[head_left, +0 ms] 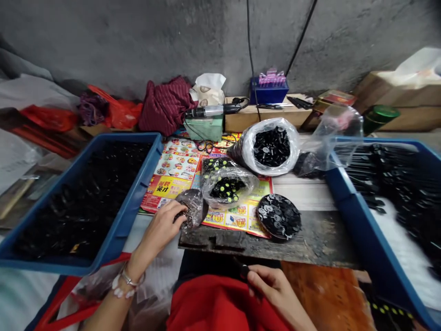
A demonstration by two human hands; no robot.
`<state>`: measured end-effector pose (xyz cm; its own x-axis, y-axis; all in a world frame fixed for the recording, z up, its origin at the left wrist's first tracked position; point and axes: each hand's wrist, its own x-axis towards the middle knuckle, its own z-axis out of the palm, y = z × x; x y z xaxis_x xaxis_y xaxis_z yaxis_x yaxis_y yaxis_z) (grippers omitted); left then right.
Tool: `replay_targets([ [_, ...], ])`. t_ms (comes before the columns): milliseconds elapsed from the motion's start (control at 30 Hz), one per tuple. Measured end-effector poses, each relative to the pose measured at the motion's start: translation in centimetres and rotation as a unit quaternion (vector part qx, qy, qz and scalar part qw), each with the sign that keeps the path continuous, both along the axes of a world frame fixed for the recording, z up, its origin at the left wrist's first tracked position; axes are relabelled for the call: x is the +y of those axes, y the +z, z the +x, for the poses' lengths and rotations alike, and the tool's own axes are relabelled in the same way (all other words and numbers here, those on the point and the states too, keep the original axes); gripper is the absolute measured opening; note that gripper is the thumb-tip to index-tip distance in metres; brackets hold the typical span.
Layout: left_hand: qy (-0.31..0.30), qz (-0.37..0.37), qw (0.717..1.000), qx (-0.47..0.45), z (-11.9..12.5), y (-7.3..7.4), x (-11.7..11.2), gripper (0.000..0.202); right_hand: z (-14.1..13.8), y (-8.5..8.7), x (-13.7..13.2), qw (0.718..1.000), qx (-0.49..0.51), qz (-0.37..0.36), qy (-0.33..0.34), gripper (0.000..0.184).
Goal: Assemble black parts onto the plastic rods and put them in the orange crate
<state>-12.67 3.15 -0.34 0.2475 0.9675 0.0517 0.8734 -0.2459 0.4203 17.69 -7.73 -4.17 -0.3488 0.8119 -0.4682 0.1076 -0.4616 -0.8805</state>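
Observation:
My left hand (164, 226) reaches into a plastic-lined dish (196, 207) of tiny brownish metal pieces that look like screws. Its thumb and fingertips are drawn together at the pieces; what they pinch is too small to make out. Low over my red-clad lap, my right hand (268, 286) is closed on a small black plastic part (244, 270), whose far end is dark and blurred. Right of the dish, an open clear bag (253, 186) holds black parts with yellow-green dots. A round dish (279, 216) heaped with flat black pieces sits near the bench edge.
A blue bin (99, 263) of black parts stands at left, another blue bin (365, 225) at right. Behind are a white bag (292, 138) of black pieces and an electric screwdriver (213, 110) on a green box (206, 128). Newspaper (172, 184) covers part of the bench.

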Motion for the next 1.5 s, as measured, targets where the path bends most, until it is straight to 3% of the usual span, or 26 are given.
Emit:
replay_targets([
  [167, 0.010, -0.018, 0.999, -0.029, 0.1, 0.3, 0.3, 0.018, 0.0, 0.0, 0.2, 1.000, 0.000, -0.009, 0.000, 0.053],
  [400, 0.031, 0.023, 0.997, -0.064, -0.3, 0.6, 0.2, 0.019, -0.6, 0.3, 0.7, 1.000, 0.008, -0.002, -0.029, 0.054],
  [567, 0.003, 0.036, 0.999, -0.034, 0.0, 0.3, 0.6, 0.028, -0.4, -0.1, 0.7, 0.998, 0.027, -0.010, -0.047, 0.052],
  [800, -0.026, 0.037, 0.999, -0.010, 0.5, -0.4, 0.6, 0.023, -0.1, -0.2, 0.8, 0.986, 0.123, -0.063, -0.095, 0.053],
  [1000, -0.020, 0.044, 0.999, -0.015, 0.4, -0.2, 0.6, 0.021, 0.1, -0.2, 0.8, 0.965, 0.195, -0.101, -0.145, 0.049],
  [1100, 0.005, 0.055, 0.998, -0.033, 0.5, 0.4, 0.5, 0.022, 0.2, -0.2, 0.8, 0.962, 0.198, -0.103, -0.159, 0.049],
  [1200, 0.071, 0.050, 0.994, -0.071, 0.7, 1.1, 0.3, 0.022, 0.2, 0.1, 0.9, 0.967, 0.173, -0.088, -0.162, 0.050],
  [1333, 0.118, -0.058, 0.969, -0.211, 2.2, 1.8, -0.3, 0.015, 0.1, 0.6, 1.1, 0.980, 0.121, -0.050, -0.149, 0.051],
  [1500, 0.089, -0.180, 0.887, -0.417, 6.1, 1.5, -1.8, 0.012, 0.0, 0.4, 0.9, 0.986, 0.100, -0.021, -0.134, 0.048],
])
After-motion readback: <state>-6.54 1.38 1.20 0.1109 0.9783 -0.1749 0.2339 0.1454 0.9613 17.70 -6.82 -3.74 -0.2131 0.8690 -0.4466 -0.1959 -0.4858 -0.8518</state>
